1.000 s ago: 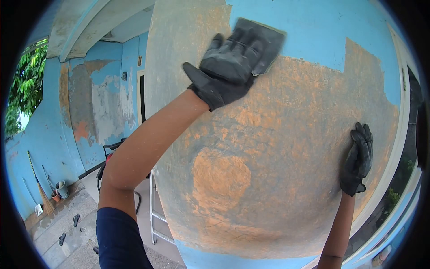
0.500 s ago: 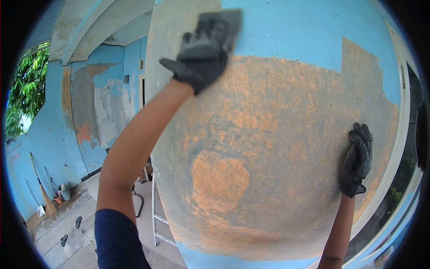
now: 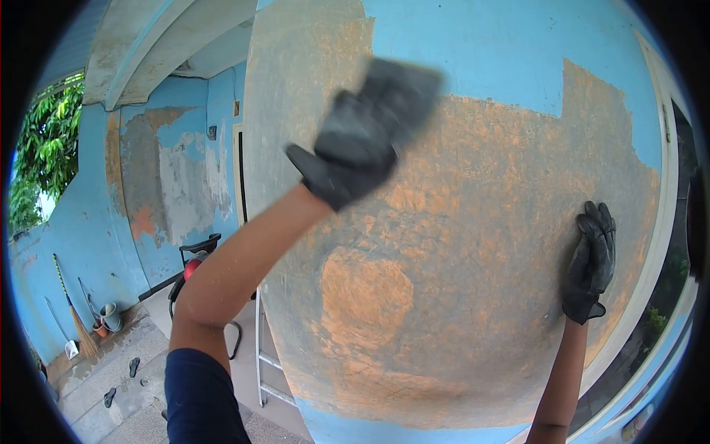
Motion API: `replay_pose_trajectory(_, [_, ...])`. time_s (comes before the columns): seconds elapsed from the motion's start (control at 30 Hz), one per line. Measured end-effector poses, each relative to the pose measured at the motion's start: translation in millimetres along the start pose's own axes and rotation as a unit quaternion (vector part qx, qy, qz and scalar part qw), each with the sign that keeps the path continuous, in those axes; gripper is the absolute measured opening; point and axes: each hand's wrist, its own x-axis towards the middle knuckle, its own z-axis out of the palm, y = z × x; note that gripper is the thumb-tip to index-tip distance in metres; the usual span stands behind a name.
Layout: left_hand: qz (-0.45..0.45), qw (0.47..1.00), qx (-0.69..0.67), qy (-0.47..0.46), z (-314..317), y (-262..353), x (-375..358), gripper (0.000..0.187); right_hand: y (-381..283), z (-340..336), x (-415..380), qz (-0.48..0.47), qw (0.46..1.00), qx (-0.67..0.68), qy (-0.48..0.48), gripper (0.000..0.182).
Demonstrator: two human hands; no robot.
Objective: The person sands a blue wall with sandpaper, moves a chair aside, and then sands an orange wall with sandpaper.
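Observation:
My left hand (image 3: 355, 148), in a black glove, is raised against the upper part of a wall (image 3: 503, 244) with worn blue paint. Its fingers press a dark flat sheet that looks like sandpaper (image 3: 407, 89) to the surface; motion blurs both. Below the hand, the wall is a mottled grey and orange bare patch, with blue paint (image 3: 503, 52) above it. My right hand (image 3: 592, 255), also black-gloved, rests on the wall's right side with fingers pointing up. Those fingers are stretched out, and no object shows in them.
A metal ladder (image 3: 268, 362) stands behind the wall's left edge, near a red and black object (image 3: 191, 268). Farther left are a broom (image 3: 80, 329), a bucket (image 3: 110, 317) and slippers (image 3: 110, 397) on the paving. A pale frame (image 3: 654, 274) borders the wall's right side.
My left hand has slid down and to the right across the wall with the dark sheet. My right hand stays in place. The view has shifted slightly.

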Motion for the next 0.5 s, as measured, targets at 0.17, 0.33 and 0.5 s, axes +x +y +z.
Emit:
replay_pose_trajectory(0.17, [-0.396,0.913,-0.07,0.064,22.6,-103.2,-13.5,0.055,2.8,-0.7,-2.5,-0.004,1.0,0.004,0.0,0.022])
replay_pose_trajectory(0.33, [-0.182,0.982,-0.011,-0.056,-15.5,6.6,-59.3,0.067,-1.2,-2.4,-1.3,0.005,1.0,0.001,-0.004,0.023])
replay_pose_trajectory(0.5, [-0.105,0.994,0.007,-0.037,-19.6,5.9,-62.4,0.068,0.0,0.0,-1.3,-0.009,1.0,0.004,-0.008,0.023])
